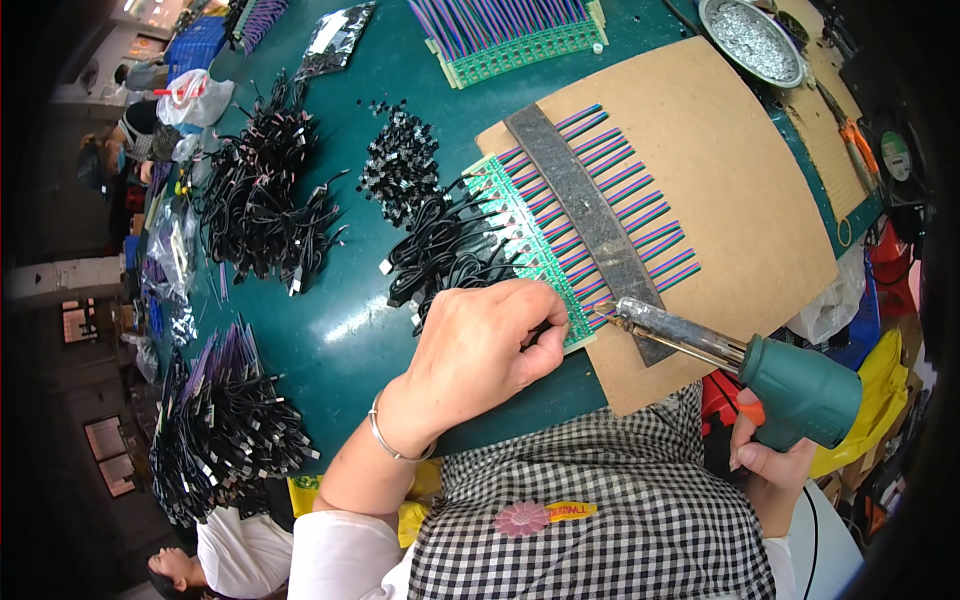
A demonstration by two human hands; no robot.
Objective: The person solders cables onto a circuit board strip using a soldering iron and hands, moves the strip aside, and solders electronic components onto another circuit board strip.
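A strip of green circuit boards (pixel 522 232) lies slantwise, with striped multicolour wires (pixel 640 212) running out from its right side. Black cables (pixel 440 245) reach its left side. Across the wires rests a dark flat metal bar (pixel 590 215). My left hand (pixel 495 335) is closed in a pinch over the near end of the strip; what its fingers hold is hidden. My right hand (pixel 772 455) grips a green soldering gun (pixel 800 390) by its handle, one finger at the orange trigger. The gun's tip is at the near end of the strip, close to my left fingers.
Beneath the wires is a brown board (pixel 740 200) on the green table (pixel 350 370). Bundles of black cables (pixel 265 190) and a heap of small black parts (pixel 400 160) lie left. A metal bowl (pixel 752 42) and orange-handled pliers (pixel 857 148) are at the far right. Another person (pixel 235 550) is at lower left.
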